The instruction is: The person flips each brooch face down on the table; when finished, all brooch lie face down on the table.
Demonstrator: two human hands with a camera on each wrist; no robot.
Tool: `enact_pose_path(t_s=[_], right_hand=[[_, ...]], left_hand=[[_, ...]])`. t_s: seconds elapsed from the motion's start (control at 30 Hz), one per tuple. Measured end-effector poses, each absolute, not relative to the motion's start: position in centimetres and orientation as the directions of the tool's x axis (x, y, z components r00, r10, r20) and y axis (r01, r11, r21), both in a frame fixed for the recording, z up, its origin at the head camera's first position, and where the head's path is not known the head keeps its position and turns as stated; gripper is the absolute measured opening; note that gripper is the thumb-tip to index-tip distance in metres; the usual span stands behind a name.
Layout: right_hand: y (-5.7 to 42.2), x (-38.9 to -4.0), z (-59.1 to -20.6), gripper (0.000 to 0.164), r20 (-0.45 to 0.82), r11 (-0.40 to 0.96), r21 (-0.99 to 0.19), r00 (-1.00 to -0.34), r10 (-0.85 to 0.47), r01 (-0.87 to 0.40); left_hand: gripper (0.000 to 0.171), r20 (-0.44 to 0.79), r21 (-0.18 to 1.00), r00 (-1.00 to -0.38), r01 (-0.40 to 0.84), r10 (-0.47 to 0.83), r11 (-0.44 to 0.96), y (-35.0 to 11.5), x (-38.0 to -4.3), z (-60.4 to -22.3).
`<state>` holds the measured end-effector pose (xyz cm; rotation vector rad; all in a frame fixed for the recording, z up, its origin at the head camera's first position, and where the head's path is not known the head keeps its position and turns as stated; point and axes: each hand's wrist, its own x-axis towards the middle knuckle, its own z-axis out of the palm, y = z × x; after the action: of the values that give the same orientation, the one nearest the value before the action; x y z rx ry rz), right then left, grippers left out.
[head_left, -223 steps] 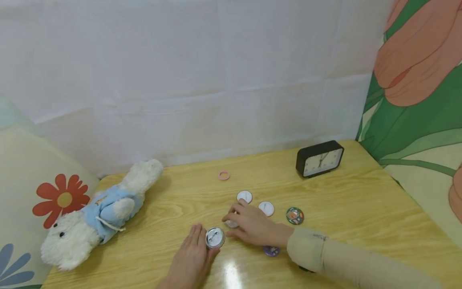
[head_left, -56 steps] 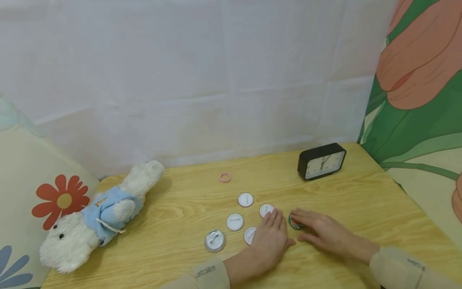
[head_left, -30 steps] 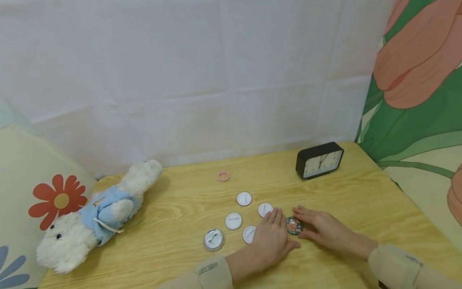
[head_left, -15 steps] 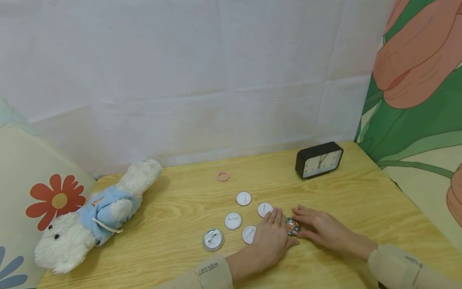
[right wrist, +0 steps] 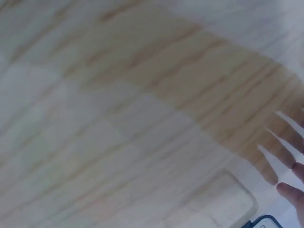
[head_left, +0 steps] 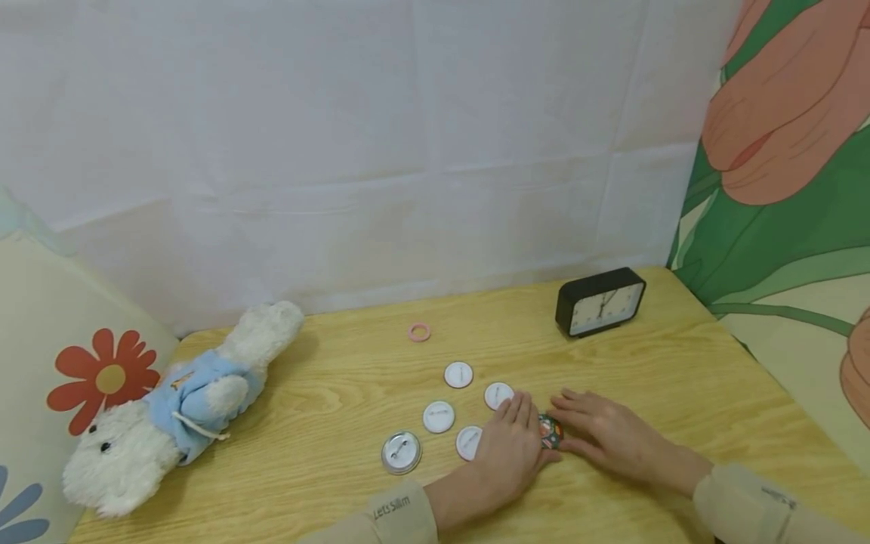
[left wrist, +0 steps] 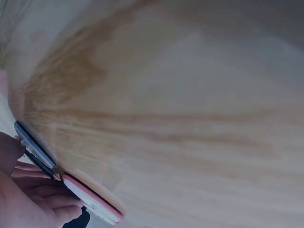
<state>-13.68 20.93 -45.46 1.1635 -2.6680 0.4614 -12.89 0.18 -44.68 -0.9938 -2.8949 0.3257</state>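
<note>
A green button badge [head_left: 551, 431], picture side up, lies between the two hands in the head view. My right hand [head_left: 612, 438] pinches its right edge with fingers and thumb. Beside it my left hand [head_left: 510, 453] rests with straight fingers together, thumb pointing at the badge and covering part of its left side. Under those fingers, one white-backed badge [head_left: 469, 443] is partly hidden, and another white-backed badge [head_left: 499, 395] sits at the fingertips. The left wrist view shows a pink-rimmed badge [left wrist: 92, 199] edge-on near the fingers.
More badges lie pin side up: a large silver-rimmed badge [head_left: 401, 452] and two white ones, one farther back [head_left: 458, 375]. A pink ring [head_left: 419, 332] lies behind them. The black clock [head_left: 601, 302] stands back right; a white plush toy [head_left: 183, 408] lies left on the wooden table [head_left: 326, 446].
Both hands have moved right from the silver-rimmed badge area to the green badge. A purple badge no longer shows picture side up; another white back shows. Lately the green badge has shifted slightly left.
</note>
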Motion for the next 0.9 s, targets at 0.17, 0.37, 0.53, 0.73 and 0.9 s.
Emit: enact_pose_path(t_s=[0.17, 0.37, 0.53, 0.73, 0.9], right_hand=[[20.88, -13.68, -45.63, 0.047, 0.327, 0.630, -0.137, -0.635, -0.700, -0.765], [20.75, -13.66, -45.93, 0.049, 0.371, 0.618, -0.109, -0.608, -0.702, -0.779], [20.59, -13.77, -45.90, 0.047, 0.363, 0.619, -0.058, -0.594, -0.718, -0.784], [20.62, -13.82, -46.15, 0.042, 0.368, 0.616, -0.018, -0.578, -0.728, -0.788], [20.78, -13.91, -46.20, 0.034, 0.428, 0.598, -0.103, -0.578, -0.695, -0.795]], left_hand=[[0.080, -0.001, -0.226, -0.786, 0.602, 0.618, 0.766, 0.16, -12.92, -44.78], [0.079, -0.019, -0.237, -0.788, 0.601, 0.615, 0.763, 0.20, -12.84, -44.77], [0.079, -0.032, -0.227, -0.795, 0.596, 0.606, 0.770, 0.23, -12.79, -44.75], [0.080, -0.018, -0.224, -0.793, 0.597, 0.609, 0.770, 0.11, -12.76, -44.88], [0.080, -0.011, -0.221, -0.794, 0.595, 0.608, 0.773, 0.05, -12.77, -44.87]])
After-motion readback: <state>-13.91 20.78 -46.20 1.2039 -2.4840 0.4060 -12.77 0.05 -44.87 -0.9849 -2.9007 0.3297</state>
